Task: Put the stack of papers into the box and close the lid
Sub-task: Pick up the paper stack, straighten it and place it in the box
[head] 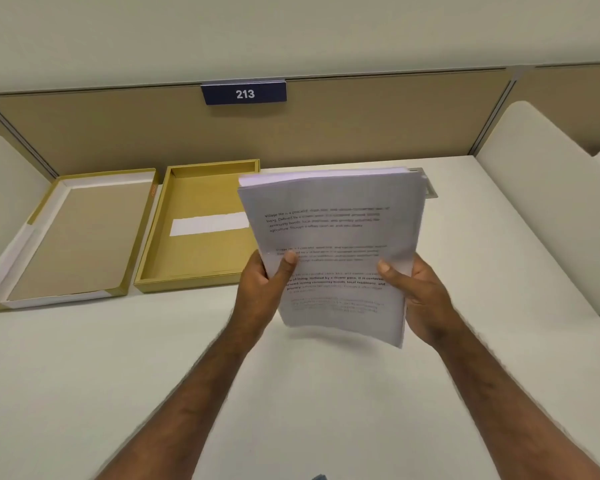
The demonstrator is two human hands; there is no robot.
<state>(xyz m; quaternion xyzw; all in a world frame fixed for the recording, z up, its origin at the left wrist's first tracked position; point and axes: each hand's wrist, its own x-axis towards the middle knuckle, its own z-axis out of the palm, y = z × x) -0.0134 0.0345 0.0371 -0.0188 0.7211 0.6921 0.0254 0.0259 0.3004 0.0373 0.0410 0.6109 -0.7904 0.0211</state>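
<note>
Stack of papers (333, 251) aloft, edges clamped in left grip (262, 289) and right grip (418, 292), beside open box (153, 268).

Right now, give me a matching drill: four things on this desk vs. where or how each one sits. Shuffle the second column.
Things:
1. stack of papers
2. box
3. lid
4. number plate

States:
A. lying inside-up at the far left of the desk
B. fixed to the top of the partition, reads 213
C. held off the desk between the left hand and right hand
D. open on the desk, a white strip across its floor

Pairs: 1-C, 2-D, 3-A, 4-B
</note>
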